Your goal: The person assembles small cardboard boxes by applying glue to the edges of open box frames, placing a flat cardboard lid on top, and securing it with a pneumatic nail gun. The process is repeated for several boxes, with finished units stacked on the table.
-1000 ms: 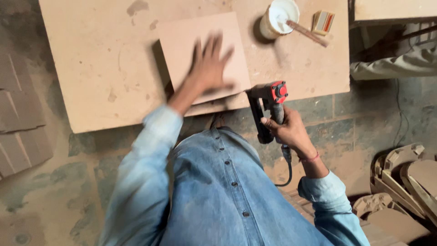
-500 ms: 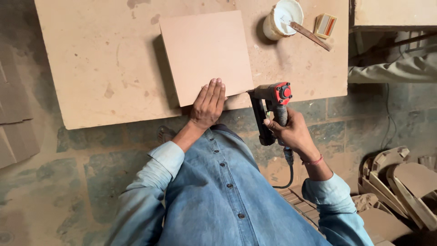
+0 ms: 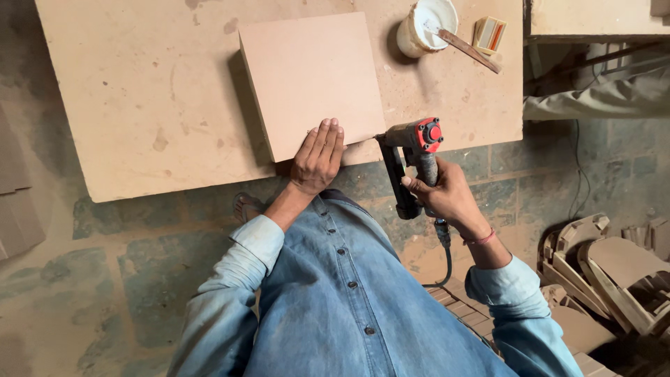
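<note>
A square fibreboard panel lies flat on a large fibreboard work surface. My left hand presses flat on the panel's near edge, fingers together and extended. My right hand grips the handle of a black pneumatic nail gun with a red cap. The gun's nose touches the panel's near right corner. An air hose hangs from the gun's handle below my wrist.
A white tub with a stick across it and a small box sit at the board's far right. Another person's sleeve lies at right. Curved wooden parts are stacked on the floor at right.
My left hand slid from the middle of the panel back to its near edge and flattened there. The nail gun moved up against the panel's corner.
</note>
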